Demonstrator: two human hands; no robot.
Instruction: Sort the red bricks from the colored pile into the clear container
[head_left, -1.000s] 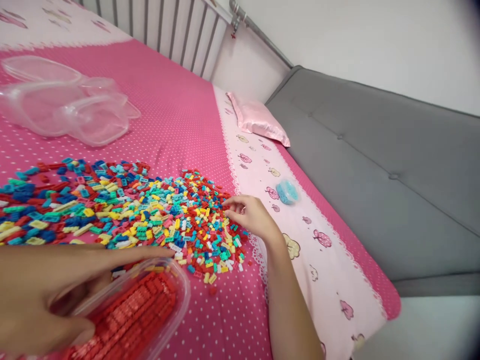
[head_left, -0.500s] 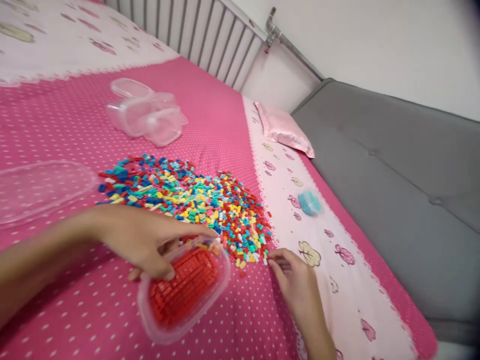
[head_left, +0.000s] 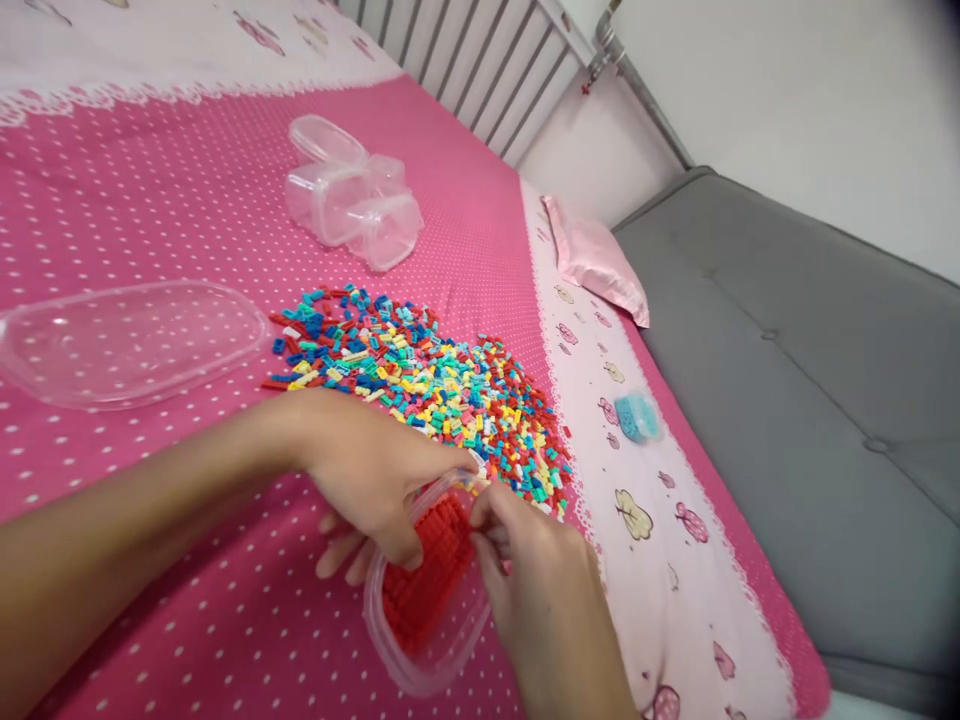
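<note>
My left hand (head_left: 364,465) grips a clear plastic container (head_left: 405,675), thumb over the inside and fingers on the outer side. A block of joined red toy bricks (head_left: 427,585) fills much of the container. At the container's right rim, my right hand (head_left: 544,575) is closed in a pinch against the edge of the red bricks. Whatever lies between its fingertips is hidden. Just beyond both hands spreads a pile of small multicoloured toy bricks (head_left: 442,380) on the bedspread.
A clear oval lid (head_left: 135,345) lies at left on the pink dotted bedspread (head_left: 187,200). Several clear containers (head_left: 352,205) are heaped farther back. To the right are a small tub of blue stuff (head_left: 636,418), a pink pillow (head_left: 596,260) and a grey headboard (head_left: 795,330).
My right hand has moved left from the pile's near edge to the container and the red bricks. My left hand still grips the container, which is now turned more steeply. The view has shifted.
</note>
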